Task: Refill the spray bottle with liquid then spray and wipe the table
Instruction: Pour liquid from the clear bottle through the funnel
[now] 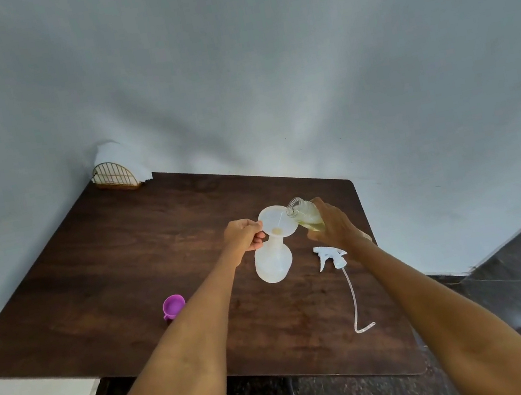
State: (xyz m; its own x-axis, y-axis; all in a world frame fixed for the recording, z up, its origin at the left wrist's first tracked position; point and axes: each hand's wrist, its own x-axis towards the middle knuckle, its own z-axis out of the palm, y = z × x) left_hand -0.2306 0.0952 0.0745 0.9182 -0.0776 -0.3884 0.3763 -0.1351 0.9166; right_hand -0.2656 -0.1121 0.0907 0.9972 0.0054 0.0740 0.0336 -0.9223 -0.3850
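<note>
Refilling stage: liquid passes from a tilted jar through a funnel into the open spray bottle.

On the dark wooden counter [126, 273] the translucent spray bottle [273, 263] stands upright, a funnel [276, 221] seated in its neck. The right hand [333, 224] grasps a clear jar [305, 215] of yellowish liquid, its long axis tipped left, mouth over the funnel's right rim. The left hand [241, 235] pinches the opposite rim. The trigger sprayer head [330, 256] lies just right of the bottle; a purple cap [173, 306] sits well apart, left.
</note>
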